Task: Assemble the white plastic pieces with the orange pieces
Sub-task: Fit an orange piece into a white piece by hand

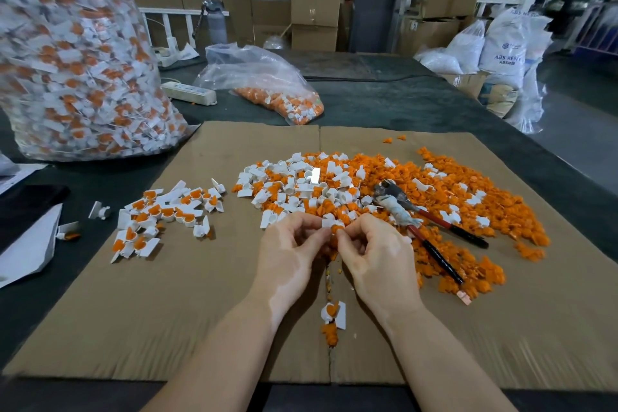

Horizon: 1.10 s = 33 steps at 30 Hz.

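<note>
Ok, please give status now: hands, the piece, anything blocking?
Left hand and right hand both pinching one white piece with orange piece. Not seated yet, as far as visible. Pliers beside right hand, not blocking.

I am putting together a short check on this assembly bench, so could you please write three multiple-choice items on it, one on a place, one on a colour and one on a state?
1. Where do the finished pieces lie on the cardboard sheet?
A. left of the hands
B. on the pliers
C. at its far right edge

2. What colour are the pliers handles?
A. blue
B. red and black
C. green

3. What are the left hand and right hand doing?
A. resting flat
B. gripping the pliers
C. pinching a small piece together

Answers: 1 A, the assembled cluster sits left; 2 B, red shafts with black grips; 3 C, fingertips meet on it.
</note>
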Each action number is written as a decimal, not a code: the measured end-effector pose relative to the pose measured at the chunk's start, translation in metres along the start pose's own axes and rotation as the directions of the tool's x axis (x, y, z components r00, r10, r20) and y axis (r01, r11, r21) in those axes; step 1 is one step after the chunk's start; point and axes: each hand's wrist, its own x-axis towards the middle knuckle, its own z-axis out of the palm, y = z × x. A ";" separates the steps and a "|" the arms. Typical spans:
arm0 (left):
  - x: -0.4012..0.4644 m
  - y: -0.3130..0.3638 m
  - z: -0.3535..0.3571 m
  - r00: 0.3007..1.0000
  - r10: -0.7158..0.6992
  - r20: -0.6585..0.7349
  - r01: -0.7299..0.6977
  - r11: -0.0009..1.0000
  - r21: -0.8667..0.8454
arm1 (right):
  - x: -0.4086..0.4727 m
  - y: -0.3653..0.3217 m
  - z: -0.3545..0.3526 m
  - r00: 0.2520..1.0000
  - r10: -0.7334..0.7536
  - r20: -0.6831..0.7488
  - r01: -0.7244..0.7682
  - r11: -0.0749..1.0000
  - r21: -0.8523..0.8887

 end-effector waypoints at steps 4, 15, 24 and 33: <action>-0.002 0.000 0.001 0.999 0.031 0.043 -0.035 0.995 0.093 | -0.002 0.002 0.001 1.000 0.005 0.012 -0.005 1.000 0.010; 0.003 -0.003 -0.004 0.994 -0.109 0.014 0.110 0.981 -0.158 | 0.001 0.002 -0.003 1.000 -0.014 0.018 0.010 0.977 0.211; 0.001 -0.002 -0.006 0.998 -0.035 0.059 0.042 0.993 -0.113 | 0.003 0.004 -0.002 0.996 -0.066 0.061 0.055 0.984 0.169; 0.001 -0.001 -0.004 0.998 -0.038 0.043 0.042 0.993 -0.109 | 0.003 0.003 -0.003 0.995 -0.067 0.070 0.056 0.987 0.150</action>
